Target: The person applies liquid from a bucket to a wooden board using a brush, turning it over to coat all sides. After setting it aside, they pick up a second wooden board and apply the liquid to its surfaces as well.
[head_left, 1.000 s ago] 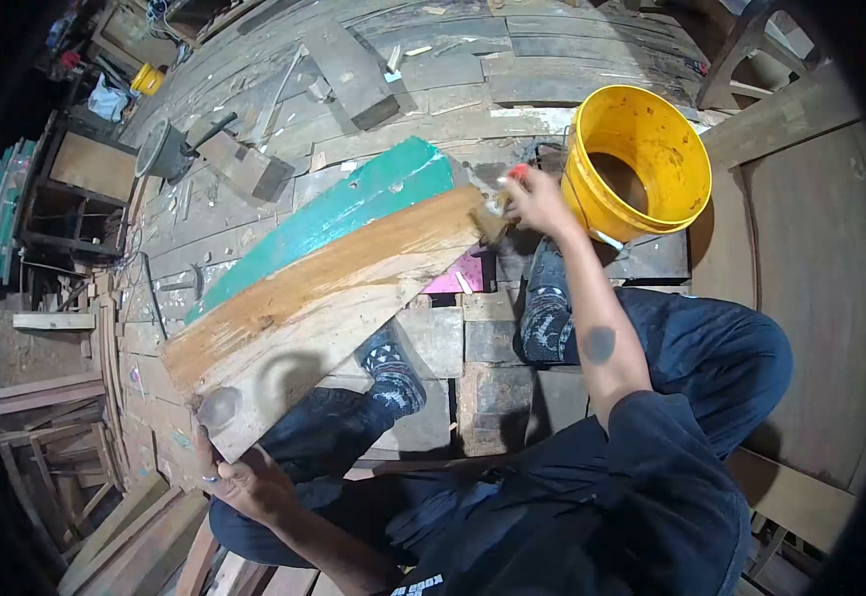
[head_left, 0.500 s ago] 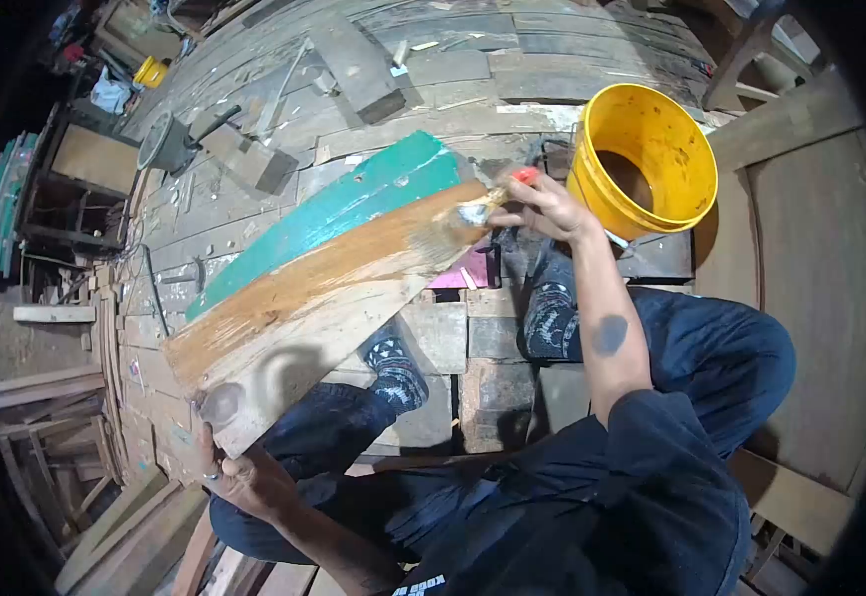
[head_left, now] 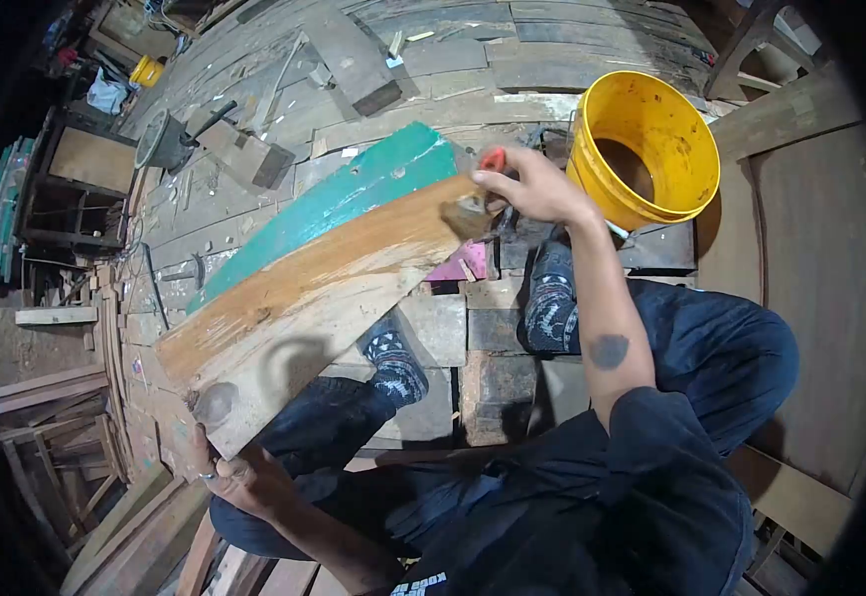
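A wooden board [head_left: 294, 318] slants across the middle of the view. Its far side is orange-brown and streaked, while the near side is pale with a dark knot at the lower left. My left hand [head_left: 239, 482] grips the board's lower left end, thumb along the edge. At the opposite end, my right hand [head_left: 542, 189] is closed around a paintbrush [head_left: 494, 159] with a red handle tip. The brush's bristles are at the board's upper right end, over the brown part. Behind lies a green-painted board [head_left: 383, 174], partly covered by the wooden board.
A yellow bucket [head_left: 592, 169] with dark liquid inside stands right of my right hand. A pink piece [head_left: 461, 263] lies below the board's far end. Wood blocks [head_left: 244, 154] and scraps lie on the plank floor. Lumber [head_left: 135, 536] is stacked at lower left, a wood panel [head_left: 820, 298] at right.
My right hand has turned and shifted slightly left and up with the paintbrush, whose handle now stands more upright. The board has moved slightly left; my left hand keeps its hold.
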Action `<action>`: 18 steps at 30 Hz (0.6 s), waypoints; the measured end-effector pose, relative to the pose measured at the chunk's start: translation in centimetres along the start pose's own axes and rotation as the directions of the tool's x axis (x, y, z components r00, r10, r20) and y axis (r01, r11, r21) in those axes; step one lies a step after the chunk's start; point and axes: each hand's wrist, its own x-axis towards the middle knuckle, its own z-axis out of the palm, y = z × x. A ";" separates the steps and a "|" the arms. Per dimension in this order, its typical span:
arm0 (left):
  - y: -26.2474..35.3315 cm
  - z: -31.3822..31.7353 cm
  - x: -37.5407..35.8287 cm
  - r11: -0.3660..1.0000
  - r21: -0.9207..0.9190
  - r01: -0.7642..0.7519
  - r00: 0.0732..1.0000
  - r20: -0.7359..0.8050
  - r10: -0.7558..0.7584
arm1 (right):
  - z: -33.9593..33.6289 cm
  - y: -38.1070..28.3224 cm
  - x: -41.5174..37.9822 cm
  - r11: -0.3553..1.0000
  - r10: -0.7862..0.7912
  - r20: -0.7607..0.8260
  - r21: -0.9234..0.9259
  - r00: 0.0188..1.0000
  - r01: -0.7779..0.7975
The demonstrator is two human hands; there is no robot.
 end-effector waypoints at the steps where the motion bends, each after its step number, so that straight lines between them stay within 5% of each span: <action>1: -0.4 0.1 0.0 0.999 -0.047 0.020 1.000 -0.023 -0.021 | 0.2 -2.6 -0.5 1.000 0.005 0.001 0.001 1.000 -0.005; 4: -0.5 0.0 0.0 0.993 -0.122 -0.001 1.000 0.004 0.002 | 0.0 -5.7 -1.2 0.982 -0.080 0.070 0.177 0.994 0.066; 6: -1.1 -0.3 0.2 0.987 -0.160 0.004 1.000 0.024 0.000 | 0.2 -5.1 -0.9 0.794 -0.273 0.151 0.594 0.950 0.133; 10: -1.0 -0.4 0.1 0.985 -0.174 -0.010 0.999 0.030 0.015 | -0.9 1.6 -0.4 0.775 -0.099 0.240 0.628 0.966 -0.076; 14: -0.5 -0.1 0.1 0.992 -0.119 -0.028 0.999 0.015 0.030 | -3.5 7.0 -0.9 0.789 0.067 0.226 0.585 0.972 -0.190; 16: -0.5 0.1 0.1 0.994 -0.097 -0.041 0.999 0.020 0.043 | -5.0 8.1 -1.0 0.902 0.212 0.071 0.370 0.975 -0.223; 18: 0.0 0.5 -0.1 0.995 -0.097 -0.021 1.000 0.009 0.022 | -5.7 9.3 0.0 0.991 0.135 -0.068 0.034 0.989 -0.132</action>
